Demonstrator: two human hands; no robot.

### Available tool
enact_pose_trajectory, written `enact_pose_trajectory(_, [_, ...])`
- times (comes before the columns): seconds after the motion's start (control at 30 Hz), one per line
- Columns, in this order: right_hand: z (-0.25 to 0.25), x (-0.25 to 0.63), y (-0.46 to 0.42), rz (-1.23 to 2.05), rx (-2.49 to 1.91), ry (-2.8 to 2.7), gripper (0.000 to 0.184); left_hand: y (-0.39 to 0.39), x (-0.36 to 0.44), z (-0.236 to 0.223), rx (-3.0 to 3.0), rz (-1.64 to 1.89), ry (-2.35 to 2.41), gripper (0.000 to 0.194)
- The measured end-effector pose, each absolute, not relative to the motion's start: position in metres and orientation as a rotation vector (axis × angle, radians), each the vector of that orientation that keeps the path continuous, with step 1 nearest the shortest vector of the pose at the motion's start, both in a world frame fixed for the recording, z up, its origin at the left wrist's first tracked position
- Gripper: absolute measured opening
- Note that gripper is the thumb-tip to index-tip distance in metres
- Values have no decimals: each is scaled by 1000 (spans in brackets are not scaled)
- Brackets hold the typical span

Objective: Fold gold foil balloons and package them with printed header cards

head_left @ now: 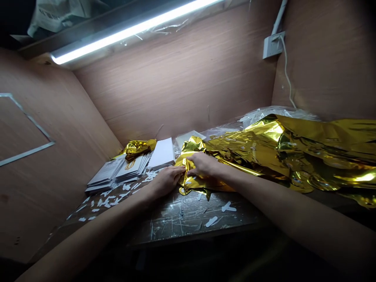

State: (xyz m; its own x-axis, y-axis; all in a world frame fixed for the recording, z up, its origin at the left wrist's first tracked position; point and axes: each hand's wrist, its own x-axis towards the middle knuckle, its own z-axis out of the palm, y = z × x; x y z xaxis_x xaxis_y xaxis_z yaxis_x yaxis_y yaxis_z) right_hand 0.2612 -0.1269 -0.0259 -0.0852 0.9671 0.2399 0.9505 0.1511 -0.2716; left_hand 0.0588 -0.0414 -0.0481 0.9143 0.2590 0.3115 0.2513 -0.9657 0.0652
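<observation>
Left hand [167, 181] closed narrow, pinching the edge of crumpled gold foil [190, 182]; right hand [204, 164] holding the same foil on scratched surface [182, 214], white plastic strips [106, 202] scattered nearby.

A white strip lamp [132, 33] is shining brightly from above and ahead of the fingers [179, 170], and the gold foil [293, 152] to their right is throwing strong glare back. Below the fingers, a deep shadow is hiding nearly all detail. The wide lens is bending the wooden walls [44, 176] at the picture's edges.
</observation>
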Motion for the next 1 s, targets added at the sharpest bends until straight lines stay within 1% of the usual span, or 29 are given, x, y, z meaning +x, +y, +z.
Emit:
enact_pose_trajectory(0.17, [-28, 266, -112, 183, -1785, -1994, 81, -42, 52, -53, 3028, 454, 440, 45])
enact_pose_trajectory(0.23, [-22, 265, -103, 252, -1820, -1896, 85, -41, 51, -53, 3047, 399, 419, 46])
enact_pose_trajectory(0.3, [-14, 262, -94, 308, -1944, -1748, 78, -41, 50, -52, 3066, 355, 384, 48])
enact_pose_trajectory(0.43, [-6, 250, -75, 334, -2200, -1616, 44, -41, 50, -52, 3087, 311, 370, 49])
enact_pose_trajectory(0.6, [-13, 236, -66, 202, -2236, -1729, 25, -44, 47, -51, 3073, 308, 375, 48])
enact_pose_trajectory(0.67, [-15, 232, -68, 97, -2201, -1825, 21, -46, 43, -48, 3052, 357, 340, 43])
enact_pose_trajectory(0.77, [-16, 225, -75, -91, -2131, -1982, 24, -49, 35, -42, 3045, 434, 340, 29])
enact_pose_trajectory(0.9, [-15, 207, -81, -275, -2056, -2141, 26, -54, 27, -42, 3098, 529, 449, 28])
enact_pose_trajectory(1.0, [-14, 195, -81, -345, -2037, -2194, 27, -55, 28, -45, 3120, 514, 524, 27])
